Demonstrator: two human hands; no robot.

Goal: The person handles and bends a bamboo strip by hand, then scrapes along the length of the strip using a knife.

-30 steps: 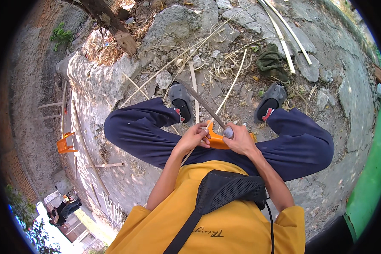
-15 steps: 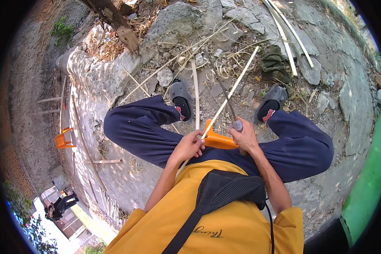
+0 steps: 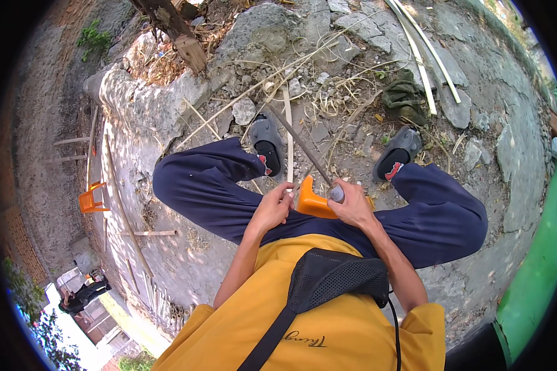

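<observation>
My right hand is wrapped round the grey handle of a long-bladed knife. Its narrow dark blade slants up and left, over the ground between my feet. Closed at the fingertips, my left hand is in front of my left thigh. Something small and pale shows at those fingers, too little to name. Between the two hands is part of an orange plastic stool. Beyond my left hand, a pale flat bamboo strip lies on the ground, pointing away from me.
Thin shavings and long sticks are strewn over broken concrete ahead. Two pale strips and a dark crumpled cloth lie at the far right. A tree trunk rises at the far left. Another orange stool stands left.
The long pale strip that ran diagonally through my left hand no longer shows there. The knife blade has swung left and now slants more. My right hand has turned with it.
</observation>
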